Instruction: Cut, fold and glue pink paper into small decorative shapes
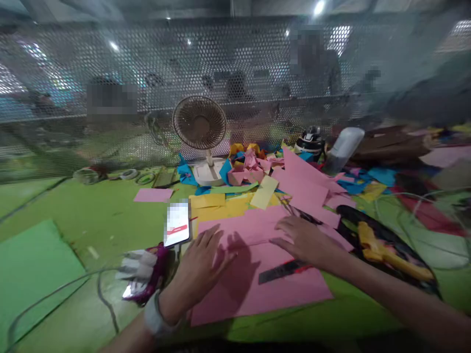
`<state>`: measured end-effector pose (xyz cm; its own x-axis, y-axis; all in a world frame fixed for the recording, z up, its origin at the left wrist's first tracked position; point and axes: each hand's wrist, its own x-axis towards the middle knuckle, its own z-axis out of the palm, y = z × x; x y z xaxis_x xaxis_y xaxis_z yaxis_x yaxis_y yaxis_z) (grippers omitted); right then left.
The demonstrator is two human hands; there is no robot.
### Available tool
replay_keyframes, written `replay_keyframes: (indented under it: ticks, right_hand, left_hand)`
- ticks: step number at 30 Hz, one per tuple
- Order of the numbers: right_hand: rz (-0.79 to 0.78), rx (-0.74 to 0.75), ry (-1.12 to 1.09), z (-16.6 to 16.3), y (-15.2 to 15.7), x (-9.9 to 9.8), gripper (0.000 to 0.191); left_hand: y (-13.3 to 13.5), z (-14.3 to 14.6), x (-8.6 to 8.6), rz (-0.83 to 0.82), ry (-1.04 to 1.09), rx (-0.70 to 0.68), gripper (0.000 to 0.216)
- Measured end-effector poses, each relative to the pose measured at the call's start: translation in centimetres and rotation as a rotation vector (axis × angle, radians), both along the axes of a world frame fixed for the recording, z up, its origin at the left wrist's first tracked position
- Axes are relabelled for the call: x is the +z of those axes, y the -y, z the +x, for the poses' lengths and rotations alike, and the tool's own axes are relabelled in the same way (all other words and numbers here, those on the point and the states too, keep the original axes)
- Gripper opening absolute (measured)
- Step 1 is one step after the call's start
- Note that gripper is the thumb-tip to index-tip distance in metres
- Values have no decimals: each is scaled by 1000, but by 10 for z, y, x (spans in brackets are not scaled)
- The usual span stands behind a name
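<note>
My left hand (204,260), with a pale band (157,312) at the wrist, is over the left part of a large pink paper sheet (290,299). Its fingers are spread and its shadow falls on the sheet. Across from it, my right hand (300,238) lies palm down near a crease or edge in the pink paper, fingers stretched out. Neither hand grips anything. Just below my right hand, a dark flat blade-like tool with a red part (279,272) lies on the sheet. Scissors-like dark handles (303,214) rest above the right hand, partly covered and blurred.
A lit phone (178,223) and a purple case holding pale items (145,274) stand left. A small fan (200,122) stands behind, beside crumpled coloured paper (250,166). At right is a black pouch with a yellow tool (390,255). Cables (55,291) cross the green table.
</note>
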<state>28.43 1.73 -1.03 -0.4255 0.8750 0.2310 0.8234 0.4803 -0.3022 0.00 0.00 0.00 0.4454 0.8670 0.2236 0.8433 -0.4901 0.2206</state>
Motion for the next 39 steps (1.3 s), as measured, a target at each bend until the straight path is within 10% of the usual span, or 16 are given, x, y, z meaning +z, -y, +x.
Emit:
replay_keyframes:
  ticks: [10,26,39]
  right_hand:
    - [-1136,50,-295,-47,-55,-29,31]
    - [-1398,122,-345,-41,-77,-33,31]
    - [-1283,-20,-288,14,-74,-36,41]
  left_hand:
    - [-53,49,-6,-629,41,7,27]
    - [-80,40,-25,-1102,244,55,35]
    - [-68,-18,-11,-1086,146,158,55]
